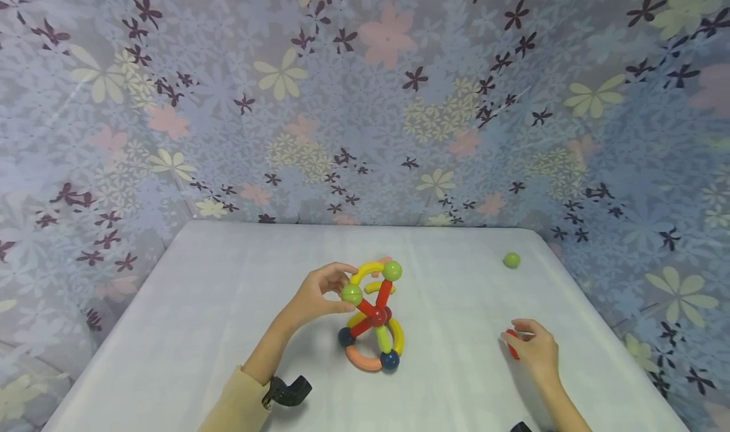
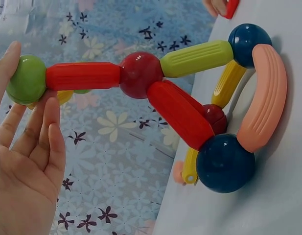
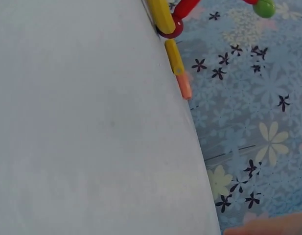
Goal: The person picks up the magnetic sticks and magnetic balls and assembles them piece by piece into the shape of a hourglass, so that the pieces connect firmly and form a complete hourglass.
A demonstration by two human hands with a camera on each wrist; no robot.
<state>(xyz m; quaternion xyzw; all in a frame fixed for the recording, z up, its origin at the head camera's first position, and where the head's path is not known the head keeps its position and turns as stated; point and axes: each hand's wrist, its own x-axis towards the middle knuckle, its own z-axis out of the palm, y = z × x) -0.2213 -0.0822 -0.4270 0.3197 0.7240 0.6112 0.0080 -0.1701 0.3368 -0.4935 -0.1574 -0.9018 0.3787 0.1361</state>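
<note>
A ball-and-stick building toy stands mid-table, its red centre ball [image 1: 378,317] joining red sticks and a lime stick [image 2: 197,58]. Dark blue balls [image 2: 225,164] with curved yellow and orange sticks form its base on the cloth. Up at its left, my left hand [image 1: 319,292] pinches a green ball [image 2: 26,78] between thumb and fingers. A second green ball [image 1: 392,270] tops another red stick, and a curved yellow stick [image 1: 365,270] spans the two. Farther right, my right hand [image 1: 536,349] holds a short red stick [image 1: 512,344] just above the table, away from the toy.
A loose green ball [image 1: 511,260] lies near the far right corner of the white-covered table [image 1: 456,280]. Behind the toy are a loose yellow stick [image 3: 174,56] and an orange one [image 3: 183,86]. Flowered cloth [image 1: 388,102] hangs along the table's far edge.
</note>
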